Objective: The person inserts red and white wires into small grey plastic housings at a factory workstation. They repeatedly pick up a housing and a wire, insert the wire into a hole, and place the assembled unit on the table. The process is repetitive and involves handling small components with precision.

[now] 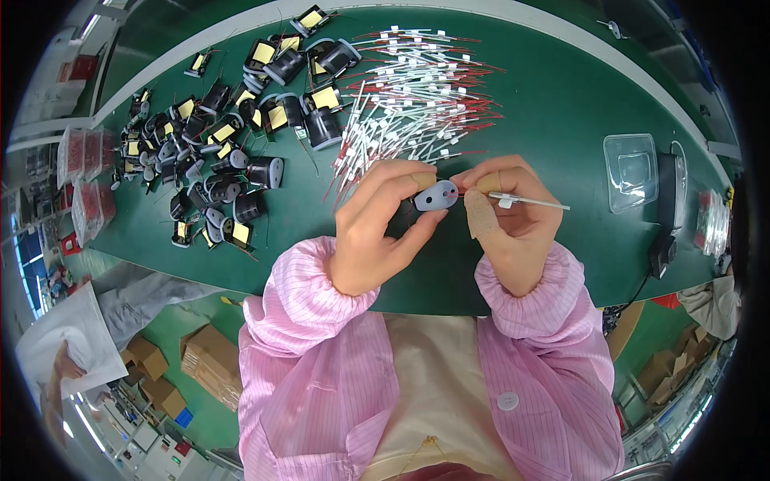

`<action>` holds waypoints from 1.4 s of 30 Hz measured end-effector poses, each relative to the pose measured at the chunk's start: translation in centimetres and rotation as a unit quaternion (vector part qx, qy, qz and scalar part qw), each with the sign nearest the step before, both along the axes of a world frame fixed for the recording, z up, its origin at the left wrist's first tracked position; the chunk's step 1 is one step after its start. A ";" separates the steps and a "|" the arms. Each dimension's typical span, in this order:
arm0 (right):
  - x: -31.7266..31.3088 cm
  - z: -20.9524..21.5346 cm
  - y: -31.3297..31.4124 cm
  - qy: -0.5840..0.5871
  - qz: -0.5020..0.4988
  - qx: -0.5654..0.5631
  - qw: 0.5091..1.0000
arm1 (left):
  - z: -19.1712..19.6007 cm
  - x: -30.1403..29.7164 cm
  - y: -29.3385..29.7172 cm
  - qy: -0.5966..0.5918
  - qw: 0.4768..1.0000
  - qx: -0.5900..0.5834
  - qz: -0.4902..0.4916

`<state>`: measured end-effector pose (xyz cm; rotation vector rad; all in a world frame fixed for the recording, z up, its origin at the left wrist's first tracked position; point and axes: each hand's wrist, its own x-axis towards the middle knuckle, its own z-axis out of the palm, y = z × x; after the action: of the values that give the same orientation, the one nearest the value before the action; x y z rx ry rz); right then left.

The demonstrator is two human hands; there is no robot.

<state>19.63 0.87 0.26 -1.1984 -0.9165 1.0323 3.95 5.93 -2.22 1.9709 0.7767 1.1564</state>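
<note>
My left hand [377, 210] is closed on a small black coil part, its grey oval end cap [435, 196] with dark holes turned up toward me. My right hand [520, 232] pinches a white-sleeved wire lead [529, 200] with a small white tag on it. The lead's thin red end meets the cap near one hole; whether it goes inside I cannot tell. Finger covers, tan in colour, wrap some of my fingertips. Just beyond my hands lies a wide pile of similar white and red leads [417, 96]. Several black coil parts [323, 127] with grey ends and yellow patches lie to the left.
The green table [561, 120] curves around in front of me. At its right stand a clear plastic tray [630, 172] and a black device [664, 232] with a cable. Clear bags of red pieces [87, 156] sit at the left edge. Cardboard boxes [210, 365] stand on the floor.
</note>
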 end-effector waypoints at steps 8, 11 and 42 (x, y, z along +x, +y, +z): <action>0.1 -0.7 0.1 -0.080 -0.013 0.081 0.993 | -0.2 -0.1 0.1 -0.003 1.000 0.007 -0.011; 0.0 -0.5 0.0 -0.077 -0.023 0.069 0.994 | -0.4 0.0 0.1 -0.012 1.000 0.001 -0.015; -0.4 -1.0 -0.5 -0.226 -0.063 0.140 0.962 | -0.3 -0.1 0.1 -0.022 0.998 0.045 -0.043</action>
<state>19.27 0.36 -0.78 -1.2524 -1.2760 0.5081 3.90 6.02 -2.56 2.0245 0.6201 1.1990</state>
